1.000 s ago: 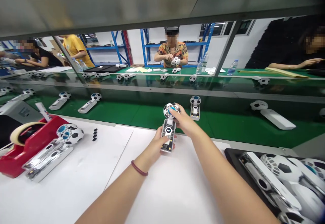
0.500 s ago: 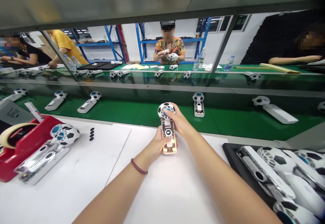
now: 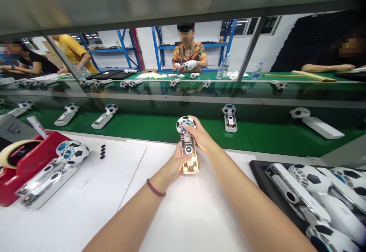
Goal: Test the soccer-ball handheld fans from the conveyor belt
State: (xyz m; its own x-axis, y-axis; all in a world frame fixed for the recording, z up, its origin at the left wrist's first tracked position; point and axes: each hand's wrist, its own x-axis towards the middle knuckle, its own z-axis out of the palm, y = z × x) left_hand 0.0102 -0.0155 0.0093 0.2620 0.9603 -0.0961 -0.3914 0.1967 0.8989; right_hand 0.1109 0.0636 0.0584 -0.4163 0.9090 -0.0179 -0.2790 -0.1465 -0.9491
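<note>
One football-headed device (image 3: 188, 139) is held between both hands over the front edge of the white table, its round black-and-white head pointing away from me. My left hand (image 3: 177, 163) wraps round the clear lower body, thumb on its front; warm lights glow at the bottom and a small round display is lit. Around the ball head closes my right hand (image 3: 199, 133), its thumb on the blue centre. Just beyond lies the green conveyor belt (image 3: 151, 126), carrying a similar device (image 3: 230, 117) to the right.
At left are a red tape dispenser (image 3: 42, 156), two devices (image 3: 51, 177) and several black discs (image 3: 103, 151). A black tray (image 3: 259, 179) piled with devices stands at right. Across the belts, a person (image 3: 188, 53) handles a ball-shaped part. A metal shelf hangs overhead.
Devices on the near belt have shifted right, while those on the far belt moved slightly left. My hands keep their hold on the device. The person opposite has lowered their hands' white piece.
</note>
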